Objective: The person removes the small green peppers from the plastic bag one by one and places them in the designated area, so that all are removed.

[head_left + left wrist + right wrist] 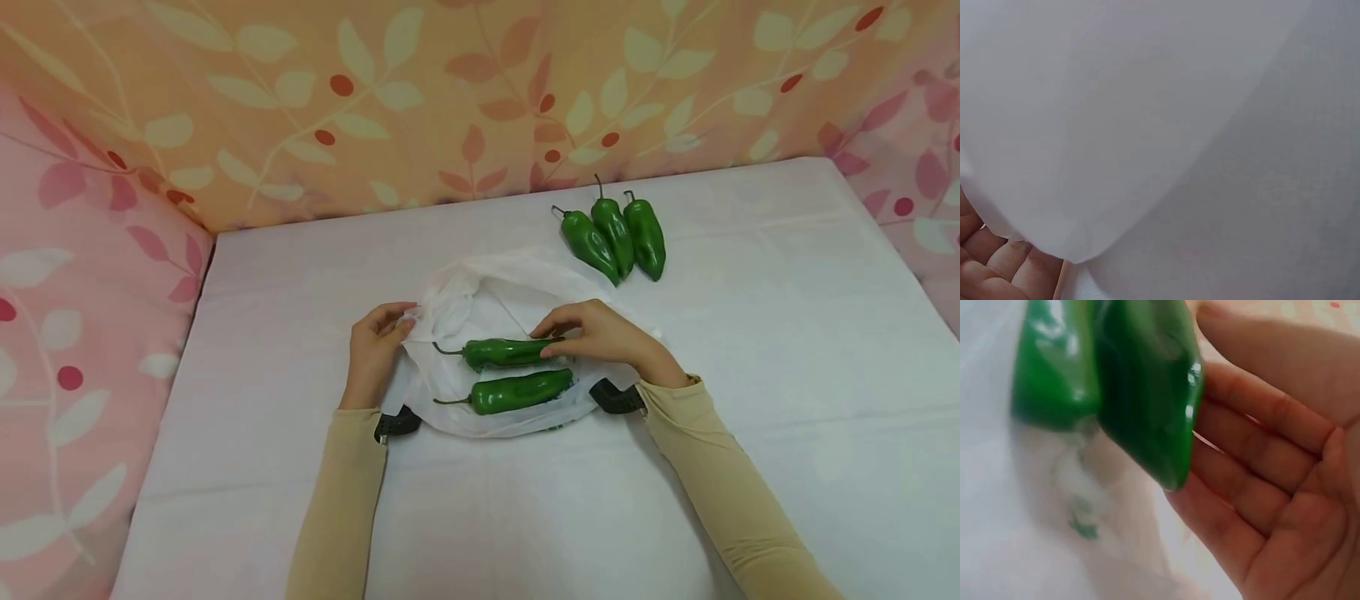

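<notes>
A thin white plastic bag (517, 279) lies spread in the middle of the table. My left hand (372, 350) pinches its left edge between thumb and fingers; in the left wrist view a sheet of the bag (1116, 156) covers most of that hand. At the bag's mouth, my right hand (600, 335) holds a long green pepper (502, 352) by its tip end, stem pointing left. A second green pepper (520, 392) lies parallel on the bag, nearer to me. In the right wrist view the fingers (1241, 444) lie along the held pepper (1150, 381).
Three more green peppers (612, 237) lie side by side behind the bag at the right, stems toward the back. A white cloth covers the table (247, 400). Patterned curtains (480, 92) stand behind it and at both sides. Black wrist mounts (617, 396) hang under the sleeves.
</notes>
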The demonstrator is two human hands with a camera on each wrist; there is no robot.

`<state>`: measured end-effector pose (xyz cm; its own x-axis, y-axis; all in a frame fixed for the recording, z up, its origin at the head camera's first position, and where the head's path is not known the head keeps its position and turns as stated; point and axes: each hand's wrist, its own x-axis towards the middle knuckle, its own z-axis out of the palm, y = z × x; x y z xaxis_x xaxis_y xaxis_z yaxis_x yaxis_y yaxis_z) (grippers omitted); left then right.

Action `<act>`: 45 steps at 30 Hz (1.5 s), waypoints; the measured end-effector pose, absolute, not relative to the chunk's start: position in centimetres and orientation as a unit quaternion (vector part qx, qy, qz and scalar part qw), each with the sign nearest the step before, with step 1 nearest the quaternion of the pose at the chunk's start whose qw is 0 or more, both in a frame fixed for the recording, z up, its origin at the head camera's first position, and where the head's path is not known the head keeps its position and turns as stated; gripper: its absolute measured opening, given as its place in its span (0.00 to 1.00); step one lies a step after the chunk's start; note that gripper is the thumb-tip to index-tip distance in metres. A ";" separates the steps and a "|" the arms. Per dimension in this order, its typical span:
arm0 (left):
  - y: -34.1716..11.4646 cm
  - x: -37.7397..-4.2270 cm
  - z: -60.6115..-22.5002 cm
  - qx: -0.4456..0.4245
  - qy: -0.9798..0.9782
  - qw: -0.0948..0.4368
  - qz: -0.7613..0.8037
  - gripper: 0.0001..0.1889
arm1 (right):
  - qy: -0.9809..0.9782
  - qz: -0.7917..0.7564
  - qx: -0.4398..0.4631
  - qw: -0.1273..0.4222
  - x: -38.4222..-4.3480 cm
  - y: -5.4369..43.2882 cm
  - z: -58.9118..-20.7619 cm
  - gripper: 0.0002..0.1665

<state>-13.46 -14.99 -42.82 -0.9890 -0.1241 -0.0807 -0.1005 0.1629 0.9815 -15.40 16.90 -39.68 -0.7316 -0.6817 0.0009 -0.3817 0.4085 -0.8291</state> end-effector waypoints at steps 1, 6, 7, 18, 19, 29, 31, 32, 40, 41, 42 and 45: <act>-15.0 -13.5 -42.8 0.074 -0.762 0.009 -0.643 0.13 | 0.822 -0.437 -0.320 0.177 -15.4 17.0 -39.6 0.15; -15.0 -13.4 -42.8 0.076 -0.764 0.008 -0.641 0.13 | 0.823 -0.426 -0.324 0.192 -15.4 17.1 -39.6 0.18; -15.0 -13.4 -42.8 0.076 -0.765 0.008 -0.639 0.13 | 0.824 -0.423 -0.325 0.192 -15.4 17.1 -39.6 0.18; -14.9 -13.5 -42.9 0.075 -0.759 0.007 -0.647 0.13 | 0.838 -0.405 -0.336 0.146 -15.4 17.4 -39.2 0.15; -14.9 -13.5 -42.9 0.074 -0.757 0.006 -0.649 0.13 | 0.837 -0.407 -0.336 0.142 -15.4 17.5 -39.1 0.15; -14.9 -13.5 -43.0 0.079 -0.756 0.008 -0.650 0.13 | 0.826 -0.447 -0.314 0.137 -15.4 18.7 -38.1 0.14; -14.8 -13.4 -43.1 0.081 -0.758 0.004 -0.647 0.13 | 0.825 -0.455 -0.308 0.134 -15.4 18.9 -38.0 0.15; -14.8 -13.3 -43.2 0.082 -0.760 0.003 -0.645 0.13 | 0.824 -0.459 -0.305 0.132 -15.3 19.0 -37.9 0.15; -14.8 -13.1 -43.2 0.078 -0.767 0.004 -0.637 0.13 | 0.820 -0.488 -0.284 0.095 -15.2 19.5 -37.4 0.16; -14.8 -13.2 -43.1 0.078 -0.767 0.005 -0.637 0.13 | 0.821 -0.492 -0.277 0.086 -15.2 19.6 -37.3 0.16; -14.8 -13.2 -43.1 0.078 -0.768 0.003 -0.636 0.13 | 0.821 -0.498 -0.268 0.078 -15.2 19.7 -37.3 0.16; -14.9 -13.3 -43.0 0.076 -0.769 0.003 -0.634 0.13 | 0.827 -0.505 -0.243 0.047 -15.2 19.9 -37.1 0.15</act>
